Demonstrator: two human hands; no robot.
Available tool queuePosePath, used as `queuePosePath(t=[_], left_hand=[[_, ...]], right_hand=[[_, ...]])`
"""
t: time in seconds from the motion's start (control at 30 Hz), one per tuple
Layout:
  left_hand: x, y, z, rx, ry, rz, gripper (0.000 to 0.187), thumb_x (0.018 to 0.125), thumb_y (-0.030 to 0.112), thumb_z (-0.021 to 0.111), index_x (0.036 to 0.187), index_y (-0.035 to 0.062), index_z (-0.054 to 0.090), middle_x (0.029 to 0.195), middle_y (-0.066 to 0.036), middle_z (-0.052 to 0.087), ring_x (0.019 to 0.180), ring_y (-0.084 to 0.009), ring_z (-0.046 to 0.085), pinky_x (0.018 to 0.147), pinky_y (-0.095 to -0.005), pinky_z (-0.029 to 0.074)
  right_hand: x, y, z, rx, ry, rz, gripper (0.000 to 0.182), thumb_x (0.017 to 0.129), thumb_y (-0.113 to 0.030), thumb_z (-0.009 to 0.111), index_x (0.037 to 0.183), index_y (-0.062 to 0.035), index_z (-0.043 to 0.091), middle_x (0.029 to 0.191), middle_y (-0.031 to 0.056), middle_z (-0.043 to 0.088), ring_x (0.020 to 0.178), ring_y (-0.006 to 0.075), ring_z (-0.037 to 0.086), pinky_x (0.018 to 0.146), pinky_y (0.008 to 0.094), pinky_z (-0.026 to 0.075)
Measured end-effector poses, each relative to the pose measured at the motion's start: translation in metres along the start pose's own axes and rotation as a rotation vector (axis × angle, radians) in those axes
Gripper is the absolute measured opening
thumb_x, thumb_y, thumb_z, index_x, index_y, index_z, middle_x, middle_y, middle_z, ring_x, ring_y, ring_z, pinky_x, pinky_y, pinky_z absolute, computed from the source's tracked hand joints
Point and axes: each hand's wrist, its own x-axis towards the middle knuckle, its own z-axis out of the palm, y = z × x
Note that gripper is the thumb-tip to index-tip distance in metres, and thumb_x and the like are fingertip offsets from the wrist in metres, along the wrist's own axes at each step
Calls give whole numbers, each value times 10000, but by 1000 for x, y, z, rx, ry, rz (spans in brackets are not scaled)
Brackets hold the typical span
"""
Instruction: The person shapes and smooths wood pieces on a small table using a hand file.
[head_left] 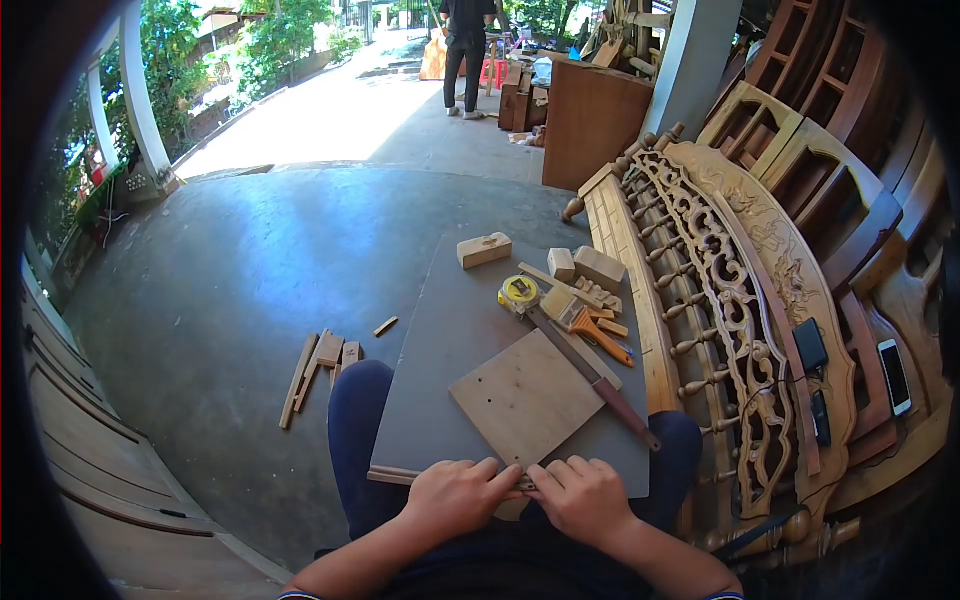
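A thin wooden strip (400, 476) lies along the near edge of the grey board (450, 330) that rests across the person's knees as a tabletop. Both hands press down on it: the left hand (455, 497) and right hand (582, 497) each curl their grip shut over the strip, knuckles touching. How far the work has come cannot be told. The square plywood piece (527, 397) lies just beyond the hands. Farther off lie a chisel (590, 375), tape measure (518, 293), brush (597, 335) and wood blocks (484, 249). The carved headboard (730, 300) crowds the right; the floor (250, 280) to the left is open.
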Motion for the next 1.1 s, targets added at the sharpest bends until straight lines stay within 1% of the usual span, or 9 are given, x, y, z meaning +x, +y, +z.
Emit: queuePosePath(t=[0.4,0.5,0.6,0.63,0.7,0.8,0.87,1.0,1.1], left_hand=[[5,-3,7,49,-23,-1,312,1058,463,644,1210,192,680,817,-19,639,674,-216,725,576,-359,535],[9,-5,8,40,98,4,287,1055,433,665,1206,190,687,844,-12,644,698,-210,726,587,-359,536],[13,0,3,-81,204,-113,277,1022,362,727,1236,187,735,898,-22,655,752,-221,723,617,-368,552],[14,2,1,-139,226,-176,287,1006,334,754,1252,185,758,920,-28,661,775,-227,722,630,-372,559],[18,-2,4,9,285,-296,286,1017,324,739,1269,191,770,946,-28,649,797,-218,697,637,-354,550],[27,-8,7,118,307,-342,308,1002,299,741,1290,201,788,1004,-23,644,870,-216,666,667,-353,554],[33,-8,12,116,311,-327,332,978,280,762,1299,206,799,1024,-17,647,898,-218,656,697,-366,556],[41,-1,27,91,343,-327,358,948,267,794,1302,217,808,1021,-4,652,918,-219,645,782,-387,521],[42,0,29,113,353,-340,352,944,277,799,1291,221,811,1024,5,652,972,-217,636,852,-393,476]], right_hand=[[-3,-3,8,18,85,81,325,877,-277,825,1163,-132,774,871,16,685,764,246,663,702,405,529],[-2,3,9,43,85,104,370,873,-274,840,1209,-131,777,1009,38,734,898,267,697,809,409,548],[10,24,-14,54,278,89,460,866,-287,867,1280,-111,767,1200,85,744,1092,315,695,971,434,533],[11,31,-18,18,307,174,495,874,-312,870,1307,-101,759,1246,101,728,1147,326,678,1017,452,512],[8,46,-26,-57,367,341,568,888,-364,877,1362,-81,742,1338,132,698,1258,350,645,1110,486,468],[-15,79,-3,-52,272,563,542,913,-307,865,1372,-54,727,1273,157,717,1199,384,671,1068,495,500],[-26,90,7,99,195,624,508,935,-256,839,1374,-31,718,1239,187,722,1148,409,688,1035,490,523],[-28,84,7,316,159,660,453,945,-198,815,1328,20,711,1172,245,725,1051,454,707,955,491,557],[-27,80,-6,413,37,670,404,964,-169,783,1295,41,683,1154,256,720,1045,441,718,936,494,557]])
